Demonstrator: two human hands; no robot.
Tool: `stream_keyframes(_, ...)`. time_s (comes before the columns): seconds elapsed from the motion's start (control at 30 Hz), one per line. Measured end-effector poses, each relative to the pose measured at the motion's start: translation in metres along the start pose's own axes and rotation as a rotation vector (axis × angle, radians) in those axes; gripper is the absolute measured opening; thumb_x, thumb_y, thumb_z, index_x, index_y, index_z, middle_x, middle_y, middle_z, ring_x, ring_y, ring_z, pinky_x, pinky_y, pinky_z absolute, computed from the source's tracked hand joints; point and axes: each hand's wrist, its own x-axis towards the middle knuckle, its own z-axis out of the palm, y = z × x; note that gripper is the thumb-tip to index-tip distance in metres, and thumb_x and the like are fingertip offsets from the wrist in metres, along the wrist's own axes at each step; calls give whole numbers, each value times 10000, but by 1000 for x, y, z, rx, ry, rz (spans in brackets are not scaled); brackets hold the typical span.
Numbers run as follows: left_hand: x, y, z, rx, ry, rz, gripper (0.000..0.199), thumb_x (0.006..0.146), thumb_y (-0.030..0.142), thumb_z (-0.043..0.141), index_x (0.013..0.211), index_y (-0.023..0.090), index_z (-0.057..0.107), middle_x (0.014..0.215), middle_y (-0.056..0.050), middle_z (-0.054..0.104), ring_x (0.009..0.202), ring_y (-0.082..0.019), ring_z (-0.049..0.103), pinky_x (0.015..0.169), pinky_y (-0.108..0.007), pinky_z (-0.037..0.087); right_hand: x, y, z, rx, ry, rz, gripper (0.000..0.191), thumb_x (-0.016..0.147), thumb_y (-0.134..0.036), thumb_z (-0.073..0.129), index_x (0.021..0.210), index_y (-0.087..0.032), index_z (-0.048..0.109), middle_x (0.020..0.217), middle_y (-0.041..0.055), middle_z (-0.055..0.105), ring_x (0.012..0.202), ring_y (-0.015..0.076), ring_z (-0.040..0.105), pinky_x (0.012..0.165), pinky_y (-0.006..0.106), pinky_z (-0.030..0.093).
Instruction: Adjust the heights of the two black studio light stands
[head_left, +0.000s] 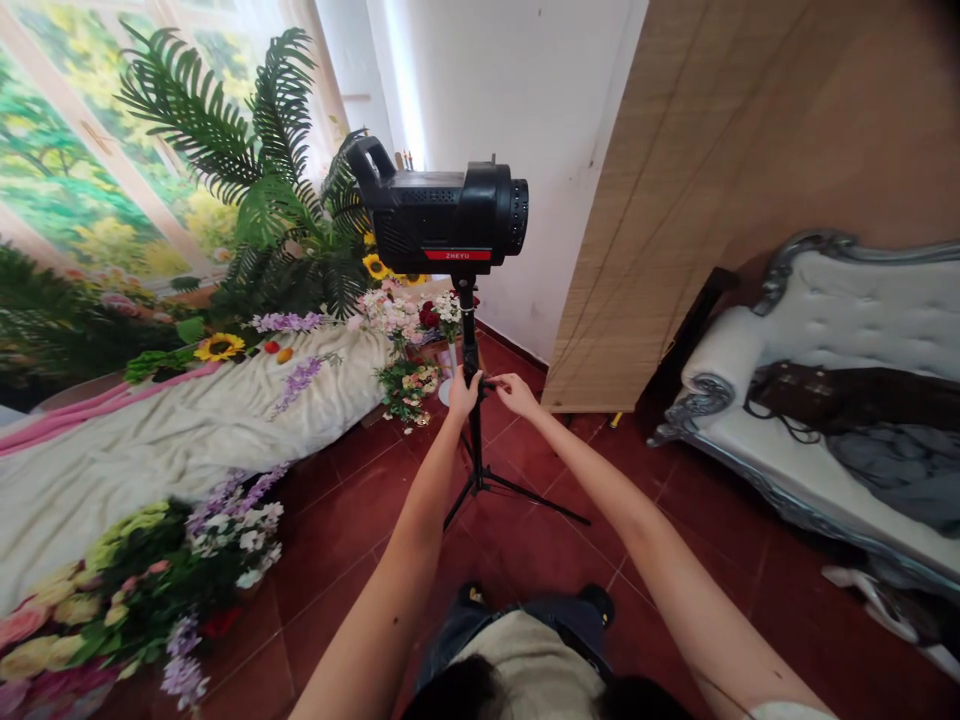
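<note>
A black studio light (442, 215) with a red label strip sits on top of a black light stand (475, 450). My left hand (463, 394) is wrapped round the stand's upright pole, well below the lamp. On the pole's right side, my right hand (516, 394) pinches a small dark locking knob (489, 383), mostly covered by the fingers. The stand is upright, its thin legs spread on the floor in front of my feet.
Left lies a cream draped cloth (330, 400) with artificial flowers (247, 540) and palm leaves (277, 130) around it. A bamboo blind (600, 280) hangs behind the stand to the right. A tufted white sofa (847, 300) holding a brown bag (825, 395) stands at right, on red floor tiles (337, 580).
</note>
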Motion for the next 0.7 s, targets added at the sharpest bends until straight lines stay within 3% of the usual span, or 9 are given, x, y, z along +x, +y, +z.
stream_keyframes(0.13, -2, 2, -2, 13, 1, 9, 296, 852, 435, 487, 1031, 200, 511, 932, -76, 651, 836, -189, 624, 763, -300, 473, -15, -4, -1, -53, 23, -73, 337, 804, -167, 468, 1088, -245, 632, 1205, 61, 527, 1049, 158, 546, 891, 316, 467)
stream_keyframes(0.27, -3, 6, -3, 10, -3, -19, 294, 863, 422, 474, 1045, 194, 504, 949, -83, 650, 848, -189, 624, 771, -294, 469, -31, 2, 0, -216, -135, -52, 269, 769, -201, 546, 1002, -281, 655, 1361, 29, 411, 1195, 208, 456, 917, 369, 455)
stream_keyframes(0.33, -3, 7, -3, 14, -2, -29, 290, 865, 414, 472, 1053, 194, 498, 960, -84, 647, 852, -188, 622, 774, -294, 467, -32, 5, 1, -224, -142, -5, 286, 738, -196, 571, 1012, -245, 638, 1358, 60, 406, 1211, 220, 440, 943, 385, 437)
stream_keyframes(0.4, -3, 6, -3, 19, 1, -25, 280, 867, 405, 471, 1049, 194, 496, 960, -84, 642, 852, -189, 618, 773, -298, 465, -27, 2, 0, -178, -70, 13, 334, 716, -221, 587, 1049, -209, 603, 1292, 93, 460, 1194, 230, 450, 969, 406, 412)
stream_keyframes(0.57, -2, 2, 0, -32, 7, -6, 278, 854, 389, 489, 1050, 192, 487, 933, -69, 630, 838, -173, 609, 787, -303, 469, 5, -36, -11, 0, 127, -85, 593, 681, -371, 660, 1220, -227, 458, 1197, 91, 541, 1134, 256, 490, 971, 462, 390)
stream_keyframes(0.7, 3, -3, 10, -198, 11, -12, 301, 810, 339, 543, 1055, 174, 483, 929, -65, 618, 818, -143, 603, 782, -298, 492, 31, -72, -7, 150, 133, -162, 703, 706, -387, 661, 1302, -207, 333, 1215, 116, 538, 1125, 223, 518, 965, 401, 408)
